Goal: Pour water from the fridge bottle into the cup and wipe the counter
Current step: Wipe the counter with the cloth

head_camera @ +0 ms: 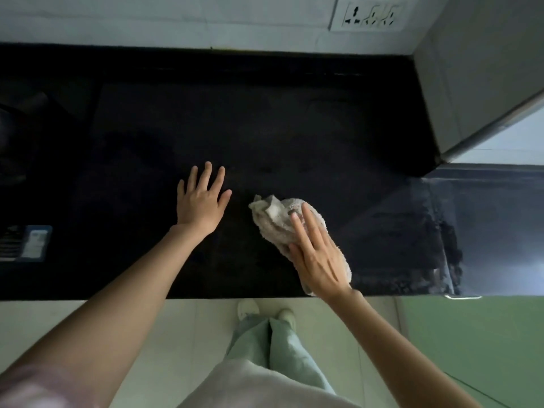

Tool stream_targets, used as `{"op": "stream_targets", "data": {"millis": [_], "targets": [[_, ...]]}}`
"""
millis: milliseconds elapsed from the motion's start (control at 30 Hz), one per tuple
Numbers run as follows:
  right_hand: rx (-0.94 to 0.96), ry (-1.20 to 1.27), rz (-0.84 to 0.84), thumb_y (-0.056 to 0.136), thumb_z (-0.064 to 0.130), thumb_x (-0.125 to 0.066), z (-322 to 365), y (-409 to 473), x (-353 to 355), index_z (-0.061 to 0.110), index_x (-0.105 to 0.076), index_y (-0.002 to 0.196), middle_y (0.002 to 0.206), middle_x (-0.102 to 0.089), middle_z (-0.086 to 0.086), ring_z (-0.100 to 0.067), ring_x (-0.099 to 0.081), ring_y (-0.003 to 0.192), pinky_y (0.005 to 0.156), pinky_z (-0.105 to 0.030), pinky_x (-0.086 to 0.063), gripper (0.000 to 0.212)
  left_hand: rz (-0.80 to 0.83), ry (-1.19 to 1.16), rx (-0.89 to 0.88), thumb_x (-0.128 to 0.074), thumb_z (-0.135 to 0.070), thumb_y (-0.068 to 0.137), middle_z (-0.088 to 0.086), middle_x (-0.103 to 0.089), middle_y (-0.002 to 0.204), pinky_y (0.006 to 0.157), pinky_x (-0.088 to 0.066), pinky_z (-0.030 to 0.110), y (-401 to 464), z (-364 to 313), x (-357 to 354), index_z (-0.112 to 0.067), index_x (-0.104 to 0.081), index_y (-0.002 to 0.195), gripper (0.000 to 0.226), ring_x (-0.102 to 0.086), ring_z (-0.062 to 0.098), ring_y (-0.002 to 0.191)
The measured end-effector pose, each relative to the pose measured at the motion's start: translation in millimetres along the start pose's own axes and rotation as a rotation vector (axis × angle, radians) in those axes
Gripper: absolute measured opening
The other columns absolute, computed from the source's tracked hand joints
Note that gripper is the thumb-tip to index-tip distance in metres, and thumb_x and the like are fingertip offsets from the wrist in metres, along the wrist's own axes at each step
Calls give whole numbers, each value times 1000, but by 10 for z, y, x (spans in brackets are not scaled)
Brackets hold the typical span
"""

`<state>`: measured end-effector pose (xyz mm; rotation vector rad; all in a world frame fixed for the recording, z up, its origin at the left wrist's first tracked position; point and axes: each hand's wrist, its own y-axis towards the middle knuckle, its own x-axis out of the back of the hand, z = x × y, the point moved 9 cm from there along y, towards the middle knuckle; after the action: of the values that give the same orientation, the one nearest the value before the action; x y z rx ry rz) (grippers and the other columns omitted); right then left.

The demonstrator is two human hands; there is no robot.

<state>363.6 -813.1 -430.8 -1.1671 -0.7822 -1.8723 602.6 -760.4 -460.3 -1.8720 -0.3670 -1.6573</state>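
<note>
We pressed our right hand (319, 254) flat on a crumpled pale cloth (278, 219), fingers straight and relaxed, near the front edge of the black counter (265, 119). Our left hand (201, 198) lay just beside the cloth, apart from it, fingers spread and flat on the counter, grasping nothing. A wall socket (371, 14) sat above the counter's back edge.

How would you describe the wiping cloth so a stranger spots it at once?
Start at the black stone counter. Near its front edge, under the flat right hand, lies a crumpled pale beige terry cloth. It is the only light, soft thing there; the left hand rests bare.
</note>
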Motion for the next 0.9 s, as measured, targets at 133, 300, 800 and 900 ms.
{"op": "stream_targets", "data": {"millis": [133,300,800,900], "targets": [[25,26,113,102,47,-28,-228,378,2,14,-14,153,159,-19,-6,-17,-13,147,118,-33,-21,62,-14,0,0,-25,-48,101,7,-8,162,116,-16,53,13,-3,12,-25,-12,153,59,-6,32,148],[156,-79,138,97,51,-32,-440,946,148,24,-42,143,148,-43,4,-21,-37,136,110,-42,-34,54,-21,-15,14,-30,-47,100,7,-12,161,115,-18,54,37,10,11,-24,-18,153,58,-9,33,147],[-117,-84,-55,100,41,-37,0,216,-34,27,-45,140,145,-47,0,-26,-39,136,106,-44,-34,44,-26,-62,19,-26,-47,101,5,-7,162,117,-12,53,3,31,-38,-25,-14,153,58,-4,31,148],[-159,-65,-44,100,43,-36,-253,663,42,28,-44,141,145,-46,1,-24,-41,132,101,-40,-37,44,-45,-65,8,-32,-45,100,8,-12,161,115,-16,55,1,29,-18,-23,-20,152,58,-8,33,147]]}}
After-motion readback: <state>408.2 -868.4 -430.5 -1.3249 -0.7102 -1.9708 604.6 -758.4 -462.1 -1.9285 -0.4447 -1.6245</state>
